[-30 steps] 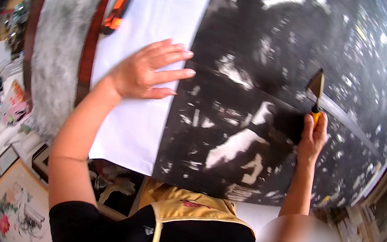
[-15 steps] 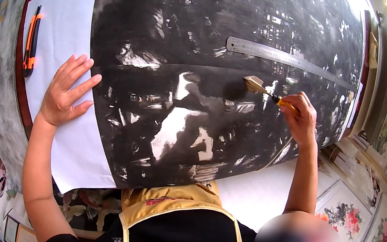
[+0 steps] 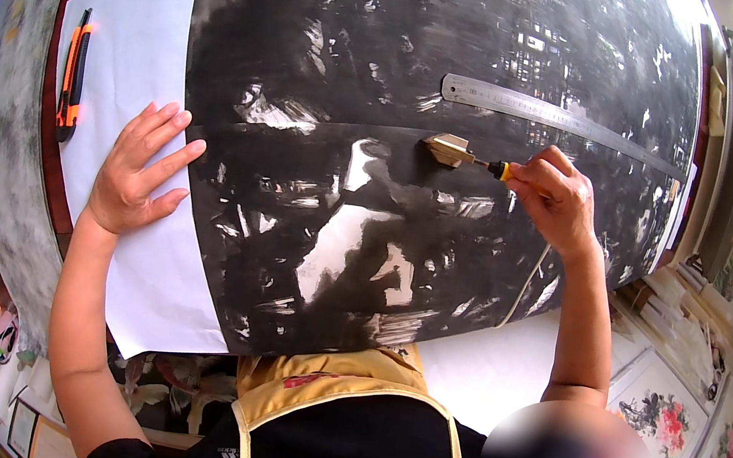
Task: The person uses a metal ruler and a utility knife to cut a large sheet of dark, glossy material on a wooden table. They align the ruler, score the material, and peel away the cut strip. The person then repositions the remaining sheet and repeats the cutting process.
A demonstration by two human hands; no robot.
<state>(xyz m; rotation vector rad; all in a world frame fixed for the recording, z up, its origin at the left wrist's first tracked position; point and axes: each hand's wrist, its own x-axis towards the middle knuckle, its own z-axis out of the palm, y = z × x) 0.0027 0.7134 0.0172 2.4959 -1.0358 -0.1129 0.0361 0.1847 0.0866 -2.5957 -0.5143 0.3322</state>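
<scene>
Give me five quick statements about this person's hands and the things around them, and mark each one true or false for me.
1. The right hand holds a small flat-headed tool with yellow on its handle. True.
2. An orange-and-black cutter lies near the left edge of the white paper. True.
3. The left hand grips the metal ruler. False: that hand holds nothing and is spread over the white paper; the ruler lies apart from both hands.
4. The metal ruler lies on the black-and-white patterned sheet. True.
5. The person's apron is plain blue. False: it is yellow, with a red patch.
</scene>
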